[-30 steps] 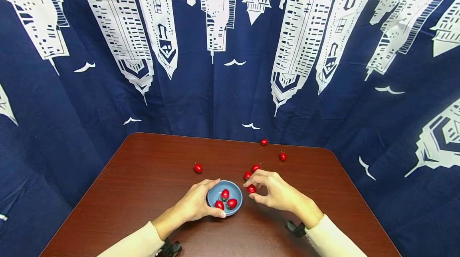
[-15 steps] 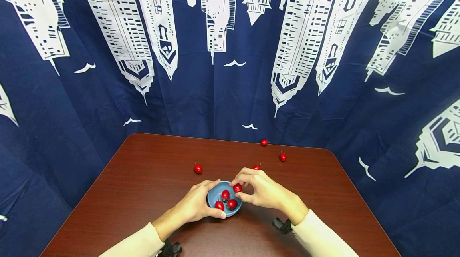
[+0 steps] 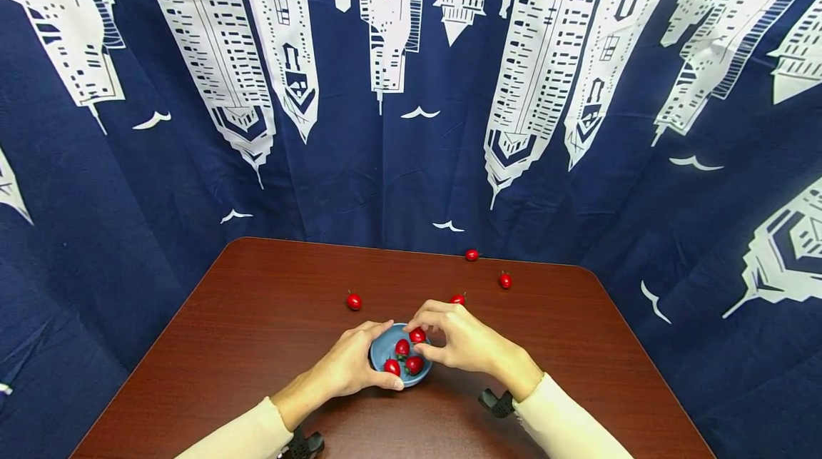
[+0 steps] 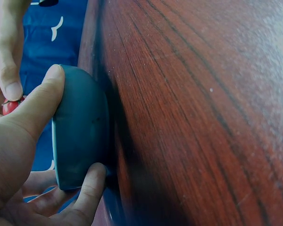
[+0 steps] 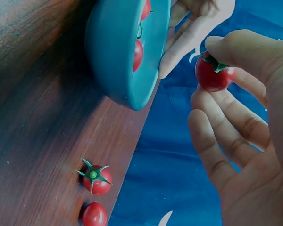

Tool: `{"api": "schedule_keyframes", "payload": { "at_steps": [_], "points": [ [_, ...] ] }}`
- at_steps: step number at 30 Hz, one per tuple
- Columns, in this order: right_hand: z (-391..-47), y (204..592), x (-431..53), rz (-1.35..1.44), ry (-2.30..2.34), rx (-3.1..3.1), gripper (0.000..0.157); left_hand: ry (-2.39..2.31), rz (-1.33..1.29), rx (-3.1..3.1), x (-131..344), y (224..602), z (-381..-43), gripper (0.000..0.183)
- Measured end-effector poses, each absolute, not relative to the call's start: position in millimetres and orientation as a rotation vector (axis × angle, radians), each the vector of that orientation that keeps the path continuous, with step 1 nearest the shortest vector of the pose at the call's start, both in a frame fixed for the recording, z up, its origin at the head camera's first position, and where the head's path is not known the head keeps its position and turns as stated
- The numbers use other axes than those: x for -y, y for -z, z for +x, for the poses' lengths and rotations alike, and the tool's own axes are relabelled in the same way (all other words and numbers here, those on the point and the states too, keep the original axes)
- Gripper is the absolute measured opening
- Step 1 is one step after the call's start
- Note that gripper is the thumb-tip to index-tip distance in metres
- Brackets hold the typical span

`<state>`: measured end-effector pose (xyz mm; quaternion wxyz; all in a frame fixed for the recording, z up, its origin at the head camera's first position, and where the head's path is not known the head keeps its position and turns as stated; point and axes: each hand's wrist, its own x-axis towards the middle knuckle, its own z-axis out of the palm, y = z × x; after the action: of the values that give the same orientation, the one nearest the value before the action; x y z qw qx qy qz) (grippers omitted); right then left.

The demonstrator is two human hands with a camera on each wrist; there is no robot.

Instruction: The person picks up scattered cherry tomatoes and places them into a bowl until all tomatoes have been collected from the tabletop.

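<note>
- The left hand (image 3: pixel 352 361), lower centre of the frame, grips with thumb (image 3: pixel 388 380) spread from fingers (image 3: pixel 379 328).
- The right hand (image 3: pixel 461 339), slightly further right, makes a pinch.

A hand could pass along the left edge of the table (image 3: pixel 270 323), outside the left sleeve (image 3: pixel 237 434), or along the right edge. The skyline curtain (image 3: pixel 417 166) bars the way past the far edge. Cherry tomatoes obstruct at that edge (image 3: pixel 472 255), toward the far right corner (image 3: pixel 505 280) and just beyond the right hand (image 3: pixel 459 341). The left hand (image 3: pixel 353 362) blocks the bowl (image 3: pixel 385 346) toward the left edge, the right hand toward the right; a narrow gap remains between their fingertips.
</note>
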<state>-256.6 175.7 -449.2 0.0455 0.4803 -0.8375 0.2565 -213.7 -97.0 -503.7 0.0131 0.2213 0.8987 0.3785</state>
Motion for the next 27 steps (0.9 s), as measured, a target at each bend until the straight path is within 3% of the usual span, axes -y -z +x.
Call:
{"api": "schedule_keyframes", "payload": {
  "at_steps": [27],
  "points": [
    [-255.9,457.6,-183.5,1.280,-0.656,2.572,0.043,-1.183,0.722,-2.807,97.3,504.5,-215.4,0.111]
  ]
}}
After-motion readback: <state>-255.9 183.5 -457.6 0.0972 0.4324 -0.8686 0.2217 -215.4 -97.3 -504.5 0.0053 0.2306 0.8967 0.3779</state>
